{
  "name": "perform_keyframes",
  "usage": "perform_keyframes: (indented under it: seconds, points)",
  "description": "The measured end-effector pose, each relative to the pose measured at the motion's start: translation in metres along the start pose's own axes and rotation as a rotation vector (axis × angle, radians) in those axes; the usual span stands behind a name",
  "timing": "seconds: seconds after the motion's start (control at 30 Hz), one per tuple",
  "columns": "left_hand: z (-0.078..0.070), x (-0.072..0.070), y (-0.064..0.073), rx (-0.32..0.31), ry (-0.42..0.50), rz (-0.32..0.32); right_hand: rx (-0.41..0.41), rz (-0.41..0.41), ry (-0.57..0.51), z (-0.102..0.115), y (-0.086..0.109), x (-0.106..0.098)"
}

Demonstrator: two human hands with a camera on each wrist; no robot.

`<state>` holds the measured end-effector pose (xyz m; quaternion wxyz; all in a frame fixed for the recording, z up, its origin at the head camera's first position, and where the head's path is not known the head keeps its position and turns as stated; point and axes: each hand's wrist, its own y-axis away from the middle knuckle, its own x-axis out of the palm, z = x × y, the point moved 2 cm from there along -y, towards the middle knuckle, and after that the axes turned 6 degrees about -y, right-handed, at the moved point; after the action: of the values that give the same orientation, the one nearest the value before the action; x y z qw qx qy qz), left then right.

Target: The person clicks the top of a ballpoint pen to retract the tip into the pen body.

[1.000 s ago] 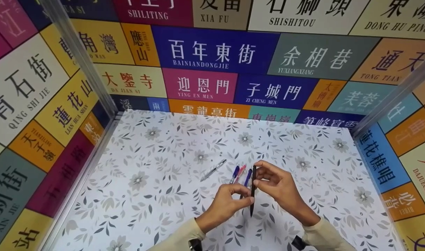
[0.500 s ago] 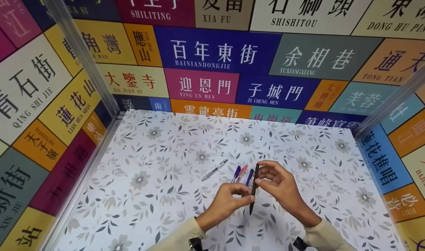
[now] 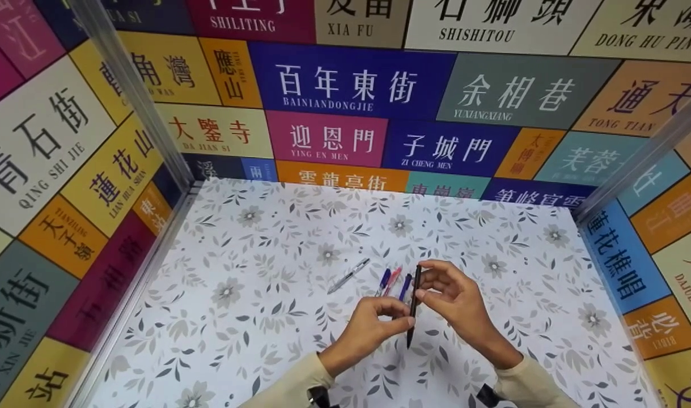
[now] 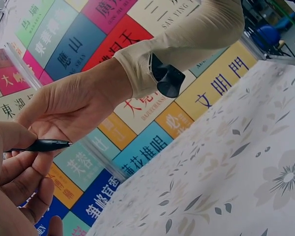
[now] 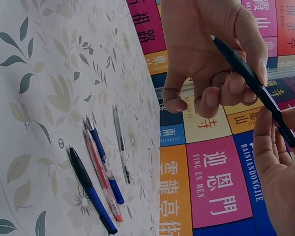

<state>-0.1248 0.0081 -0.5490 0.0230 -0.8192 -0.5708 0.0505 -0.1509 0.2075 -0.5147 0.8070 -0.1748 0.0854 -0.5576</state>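
A dark pen (image 3: 412, 330) is held upright, point down, between both hands, over the flower-patterned table. My left hand (image 3: 368, 326) pinches its middle between thumb and fingers. Up at its back end, the thumb and fingers of my right hand (image 3: 458, 297) grip it. In the right wrist view the pen (image 5: 241, 66) shows a black grip and a bare metal point. On the table just behind the hands lie a black-and-blue pen (image 5: 91, 189), a pink pen (image 5: 102, 179) and a blue pen (image 5: 105, 164), side by side. A clear pen (image 3: 350, 276) lies apart, to their left.
The white table (image 3: 300, 226) carries a grey leaf-and-flower print. Upright panels covered with colourful place-name signs (image 3: 354, 79) enclose it at the back and both sides. Clear corner strips (image 3: 147, 107) join the panels.
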Motion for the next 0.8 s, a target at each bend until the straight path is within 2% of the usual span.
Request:
perform_keyframes:
  seconds: [0.5, 0.8]
  points:
    - [0.0038, 0.0007, 0.0002, 0.001, 0.002, -0.007, -0.012, 0.003, -0.025, -0.0032, -0.0001, 0.0014]
    - [0.0046, 0.0005, 0.0011, -0.012, 0.008, -0.018, -0.021, 0.008, 0.006, -0.0028, 0.0004, 0.0018]
